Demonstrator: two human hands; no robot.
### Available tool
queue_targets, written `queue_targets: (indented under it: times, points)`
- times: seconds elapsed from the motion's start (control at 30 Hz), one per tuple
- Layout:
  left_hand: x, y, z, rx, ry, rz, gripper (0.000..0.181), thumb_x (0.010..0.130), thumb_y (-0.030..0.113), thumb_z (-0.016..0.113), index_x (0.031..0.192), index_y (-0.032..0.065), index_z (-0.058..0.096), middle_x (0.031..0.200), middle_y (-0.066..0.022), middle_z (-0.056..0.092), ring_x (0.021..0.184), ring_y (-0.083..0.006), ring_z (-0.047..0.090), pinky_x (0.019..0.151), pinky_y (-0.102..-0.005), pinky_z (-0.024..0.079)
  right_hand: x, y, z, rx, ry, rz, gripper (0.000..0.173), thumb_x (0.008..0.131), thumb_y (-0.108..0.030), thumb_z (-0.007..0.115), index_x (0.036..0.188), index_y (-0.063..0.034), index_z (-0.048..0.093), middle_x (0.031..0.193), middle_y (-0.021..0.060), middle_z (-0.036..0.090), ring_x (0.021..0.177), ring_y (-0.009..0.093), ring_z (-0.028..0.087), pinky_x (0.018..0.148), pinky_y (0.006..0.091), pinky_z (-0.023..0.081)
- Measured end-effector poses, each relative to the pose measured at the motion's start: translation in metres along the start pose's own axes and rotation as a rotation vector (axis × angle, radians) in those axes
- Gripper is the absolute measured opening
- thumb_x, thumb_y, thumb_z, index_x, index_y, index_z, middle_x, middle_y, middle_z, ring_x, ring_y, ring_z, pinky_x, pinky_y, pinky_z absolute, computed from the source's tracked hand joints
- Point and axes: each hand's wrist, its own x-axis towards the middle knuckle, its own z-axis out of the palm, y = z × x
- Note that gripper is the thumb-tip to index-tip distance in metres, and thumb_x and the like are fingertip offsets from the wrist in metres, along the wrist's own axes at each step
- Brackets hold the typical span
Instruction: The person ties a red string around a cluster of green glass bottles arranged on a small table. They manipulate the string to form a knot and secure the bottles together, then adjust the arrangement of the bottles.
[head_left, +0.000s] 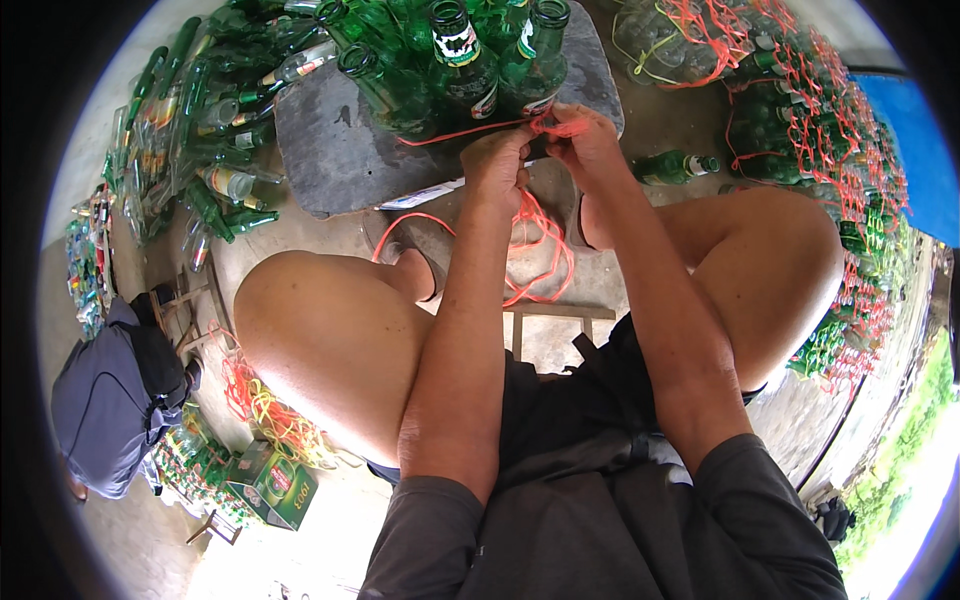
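Both of my hands meet at the near edge of a dark grey board (322, 169). My left hand (495, 159) pinches a red plastic cord (457, 136) close to a knot or crossing. Beside it, my right hand (589, 139) grips a bunched part of the same cord. The strand runs left along the base of a group of green glass bottles (461, 71), which stand upright on the board. Whether it circles the whole group is hidden. More loops of loose cord (551, 259) hang below my hands and lie between my feet.
Loose bottles (217, 120) are heaped at the left. Cord-tied bottle bundles (795, 127) stack up at the right. One green bottle (675, 166) lies near my right knee. At lower left are another person (112, 405), a green carton (274, 484) and tangled cords (281, 420).
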Motion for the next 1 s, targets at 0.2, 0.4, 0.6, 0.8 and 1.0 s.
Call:
queue_targets:
  times: [0.2,0.4,0.6,0.8,1.0]
  points:
    - [-0.005,0.002,0.002,0.008,0.033,0.042,0.013,0.082,0.012,0.083,0.085,0.0081,0.071,0.071,0.0020,0.056,0.053,-0.0047,0.041,0.044,-0.0232,0.024,0.000,-0.004,0.009,-0.051,0.044,-0.047,0.017,0.093,-0.015,0.072,0.090,0.0006,0.067,0.079,0.0060,0.067,0.061,0.014,0.060,0.053,0.0269,0.049]
    - [0.001,-0.002,-0.004,0.094,0.023,0.075,0.012,0.084,0.014,0.082,0.088,0.0074,0.073,0.073,0.0021,0.057,0.057,-0.0053,0.044,0.046,-0.0230,0.027,0.001,-0.007,0.007,-0.086,0.028,-0.051,0.016,0.093,-0.012,0.069,0.093,0.0040,0.068,0.081,0.0084,0.068,0.064,0.014,0.063,0.057,0.0268,0.052]
    - [-0.015,-0.003,-0.003,0.233,0.001,0.136,0.017,0.094,0.020,0.074,0.102,0.0057,0.076,0.090,-0.0041,0.072,0.072,-0.0108,0.063,0.061,-0.0277,0.045,-0.008,-0.025,0.006,-0.077,0.097,0.003,0.014,0.092,-0.013,0.070,0.099,-0.0010,0.073,0.083,0.0044,0.068,0.069,0.013,0.063,0.059,0.0284,0.052]
    - [0.010,-0.024,-0.044,0.809,0.146,0.741,0.027,0.093,0.018,0.065,0.111,0.0006,0.075,0.097,-0.0117,0.076,0.083,-0.0173,0.070,0.075,-0.0312,0.053,-0.040,-0.075,0.028,-0.195,0.406,-0.142,0.014,0.088,-0.021,0.076,0.097,-0.0100,0.074,0.081,-0.0024,0.062,0.069,0.011,0.059,0.061,0.0289,0.048]
    - [-0.042,0.011,-0.026,0.799,0.226,0.859,0.023,0.092,0.014,0.064,0.105,-0.0026,0.074,0.093,-0.0122,0.075,0.080,-0.0170,0.070,0.076,-0.0295,0.053,-0.100,-0.154,0.062,-0.144,0.202,-0.289,0.014,0.090,-0.022,0.076,0.096,-0.0090,0.074,0.079,-0.0028,0.061,0.071,0.010,0.058,0.065,0.0272,0.048]
